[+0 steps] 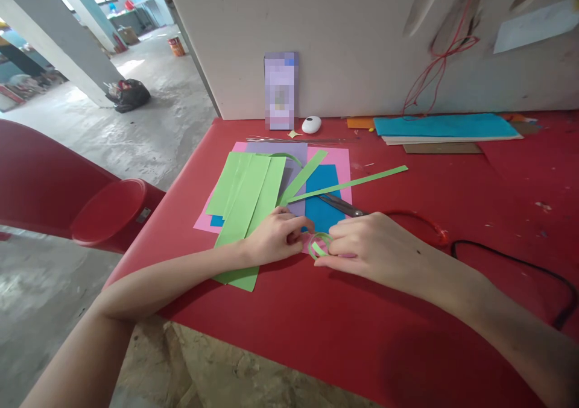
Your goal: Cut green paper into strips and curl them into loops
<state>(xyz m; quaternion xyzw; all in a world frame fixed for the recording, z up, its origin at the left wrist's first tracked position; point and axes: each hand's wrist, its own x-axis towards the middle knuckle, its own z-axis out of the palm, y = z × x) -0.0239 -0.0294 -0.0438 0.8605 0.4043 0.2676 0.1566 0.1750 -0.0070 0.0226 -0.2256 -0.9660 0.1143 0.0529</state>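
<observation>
A light green paper strip, curled into a small loop, sits between my two hands near the table's front edge. My right hand pinches the loop from the right, thumb below and fingers above. My left hand has its fingers curled at the loop's left side; what lies between those fingertips is hidden. Under my left wrist and beyond it lie wide green paper sheets. A thin green strip stretches off to the right. Partly behind my right hand, dark scissors rest on blue paper.
A phone leans on the pale wall panel, beside a white oval case. Blue folded sheets lie at the back right under red string. A black cable crosses the right side. A red bin stands left of the red table.
</observation>
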